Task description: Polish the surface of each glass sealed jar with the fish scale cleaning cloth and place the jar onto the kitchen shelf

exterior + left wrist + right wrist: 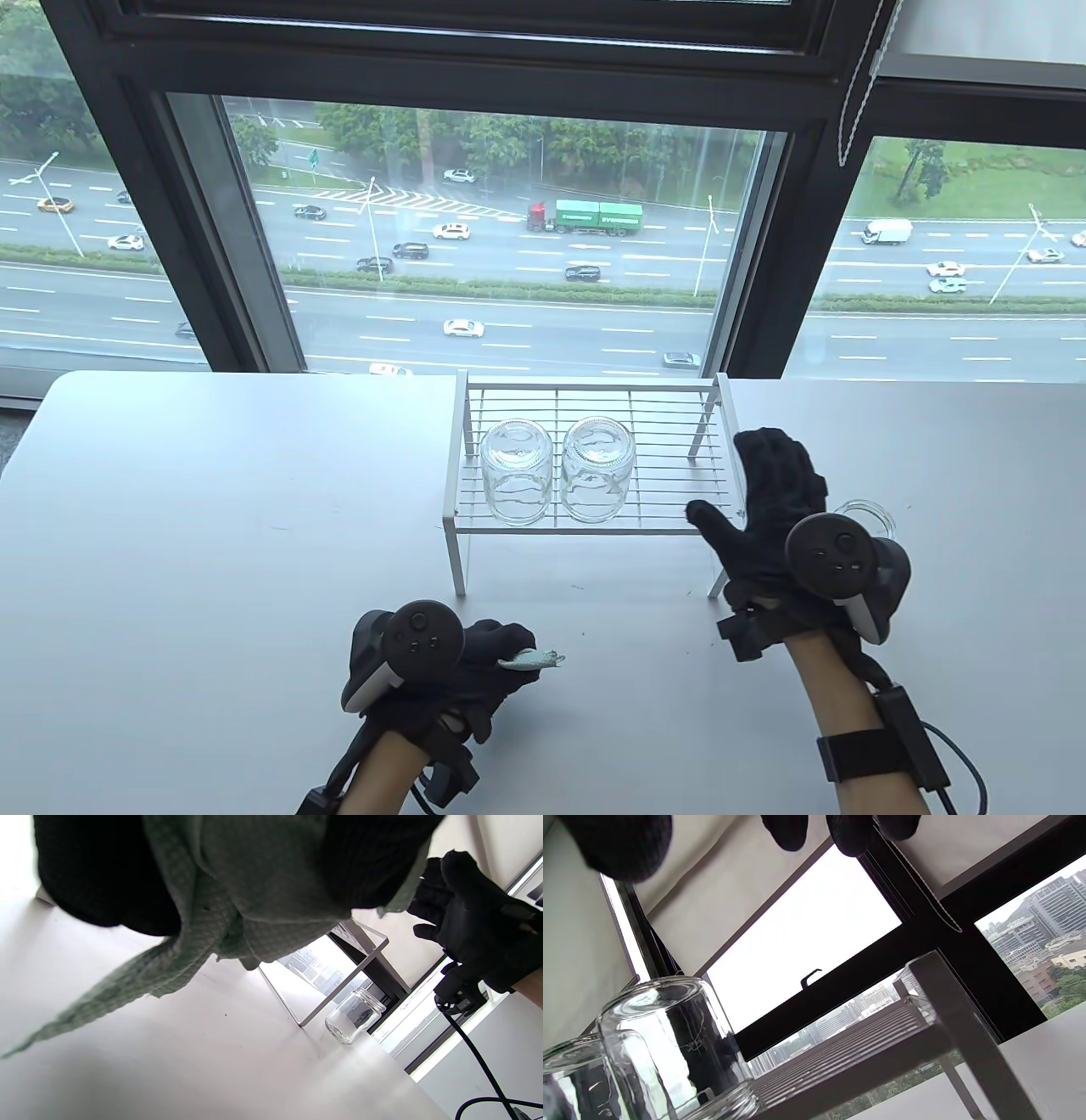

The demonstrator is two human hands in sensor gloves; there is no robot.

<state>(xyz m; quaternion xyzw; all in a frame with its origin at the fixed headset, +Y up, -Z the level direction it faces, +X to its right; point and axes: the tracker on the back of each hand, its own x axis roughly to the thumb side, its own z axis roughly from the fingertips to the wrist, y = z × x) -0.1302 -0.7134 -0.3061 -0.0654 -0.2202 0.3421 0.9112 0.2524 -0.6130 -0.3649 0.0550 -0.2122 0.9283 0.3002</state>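
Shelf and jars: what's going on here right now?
Two jars, one beside the other, stand upside down on the wire shelf. The left hand grips the cloth low over the table. The right hand, fingers spread, is at the shelf's right end, holding nothing. A third jar waits on the table right of the shelf.

Right hand hides most of third jar.

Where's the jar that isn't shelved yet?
The third jar stands on the table, right of the shelf, mostly behind the right hand in the table view.
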